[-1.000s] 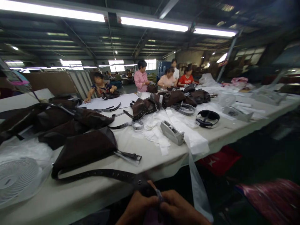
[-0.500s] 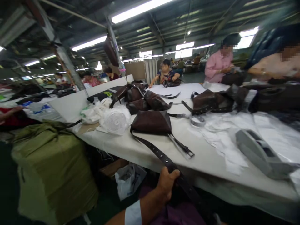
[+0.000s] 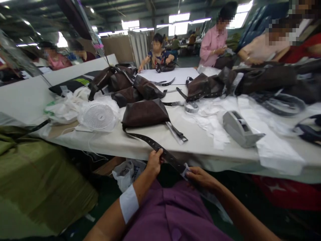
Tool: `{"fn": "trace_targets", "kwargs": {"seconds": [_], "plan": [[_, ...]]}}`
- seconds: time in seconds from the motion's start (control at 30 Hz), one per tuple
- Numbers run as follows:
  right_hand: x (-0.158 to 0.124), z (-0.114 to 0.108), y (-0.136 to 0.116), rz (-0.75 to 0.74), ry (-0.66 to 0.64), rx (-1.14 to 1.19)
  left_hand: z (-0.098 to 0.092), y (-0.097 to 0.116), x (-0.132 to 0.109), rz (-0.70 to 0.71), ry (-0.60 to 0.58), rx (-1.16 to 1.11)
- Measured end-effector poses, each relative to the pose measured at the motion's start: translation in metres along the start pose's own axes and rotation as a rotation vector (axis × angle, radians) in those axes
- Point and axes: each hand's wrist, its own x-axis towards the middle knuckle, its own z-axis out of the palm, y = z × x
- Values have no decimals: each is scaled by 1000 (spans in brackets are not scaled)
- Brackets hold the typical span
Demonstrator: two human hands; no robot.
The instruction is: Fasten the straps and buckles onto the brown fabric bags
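Observation:
A dark brown bag (image 3: 146, 113) lies on the table, and its black eyeleted strap (image 3: 173, 161) runs over the front edge towards me. My left hand (image 3: 154, 161) is closed round the middle of this strap, thumb on top. Closer to the strap's end, my right hand (image 3: 202, 178) pinches a clear plastic sleeve (image 3: 186, 170) that surrounds the strap. Loose film hangs below the right hand. The strap's tip is hidden. A short strap with a buckle (image 3: 184, 138), partly wrapped in plastic, extends from the bag's right side.
More brown bags (image 3: 125, 83) are piled behind. A white fan (image 3: 98, 116) in plastic stands left, and a grey tape dispenser (image 3: 240, 129) right among white sheets (image 3: 215, 130). A green sack (image 3: 42, 180) is at lower left. Several people work across the table.
My view has swung right and down. My right hand has come into view with the plastic sleeve on the strap. The left hand still grips the strap.

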Motion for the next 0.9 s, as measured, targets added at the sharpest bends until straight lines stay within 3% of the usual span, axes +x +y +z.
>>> {"fn": "trace_targets", "kwargs": {"seconds": [0.1,0.2,0.23,0.3,0.4,0.47,0.6,0.67,0.73,0.8,0.9], "plan": [[13,-1,-6,-16,5,-9,3,-21,-13,21,-102,145],[23,0,-11,-25,-9,-20,3,-27,-17,-131,-270,94],[24,0,-11,-23,-16,-16,1,-23,-13,-176,-272,9],[25,-1,-9,-9,-25,-5,-6,-11,3,-188,-154,-168],[26,-3,-7,4,-15,-12,-12,-2,20,-48,47,-198],[30,-4,-9,-8,2,-17,-12,-10,17,-15,16,-76],[38,-4,-15,-5,-12,-68,-10,-21,1,-205,-234,5],[38,-4,-14,18,-7,-109,-14,-11,7,-156,-171,-109],[37,-5,-11,46,16,-134,-19,4,18,-13,-26,-181],[38,-5,-10,61,39,-150,-23,10,24,73,48,-181],[44,0,-16,55,46,-132,-17,-3,17,34,-60,-77]]}}
